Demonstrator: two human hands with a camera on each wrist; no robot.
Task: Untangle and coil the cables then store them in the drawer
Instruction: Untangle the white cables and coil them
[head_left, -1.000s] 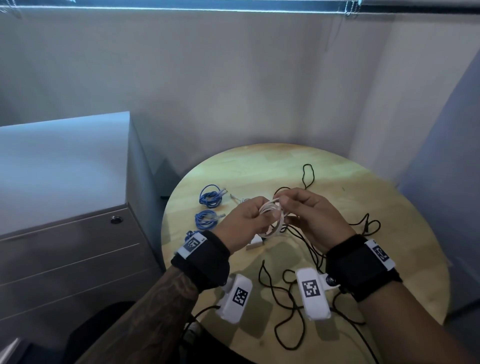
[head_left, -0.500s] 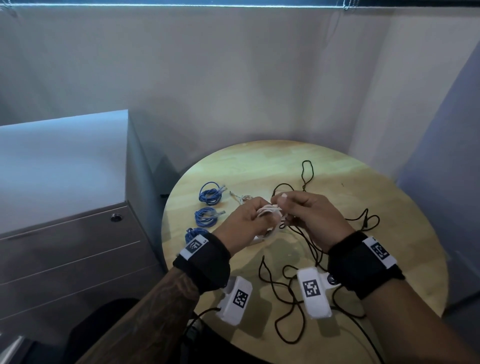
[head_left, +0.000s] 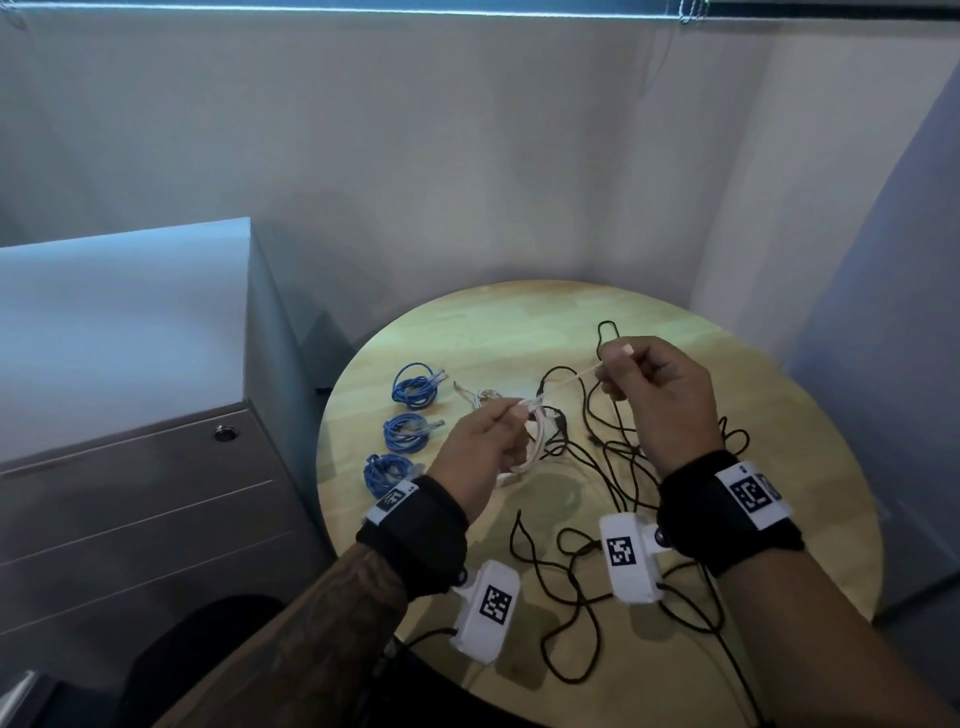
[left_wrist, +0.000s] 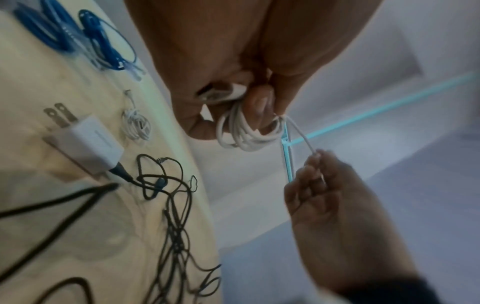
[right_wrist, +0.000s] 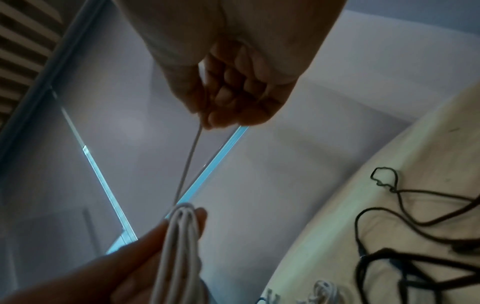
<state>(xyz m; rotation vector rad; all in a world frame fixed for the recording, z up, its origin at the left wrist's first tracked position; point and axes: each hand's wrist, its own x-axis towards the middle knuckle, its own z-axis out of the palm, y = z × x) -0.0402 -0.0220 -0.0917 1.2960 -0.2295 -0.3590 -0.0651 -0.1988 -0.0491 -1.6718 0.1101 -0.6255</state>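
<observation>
My left hand (head_left: 498, 431) grips a coiled white cable (left_wrist: 244, 133) above the round wooden table (head_left: 779, 441). My right hand (head_left: 623, 371) pinches the loose end of that white cable (right_wrist: 191, 158), drawn taut away from the coil (right_wrist: 179, 246) up to the right. Three coiled blue cables (head_left: 413, 389) lie in a column on the table's left part. A tangle of black cable (head_left: 613, 467) sprawls across the middle and front. A small coiled white cable (left_wrist: 136, 123) and a white plug adapter (left_wrist: 91, 142) lie on the table. The grey drawer cabinet (head_left: 140, 493) stands at the left, its drawers closed.
The table sits in a corner between grey walls. The cabinet has a round lock (head_left: 225, 433) on its top drawer front. A dark chair seat (head_left: 197, 654) shows below the left forearm.
My hands were together over the white coil; now the right hand has pulled the cable's end out to the upper right, while the left hand keeps hold of the coil.
</observation>
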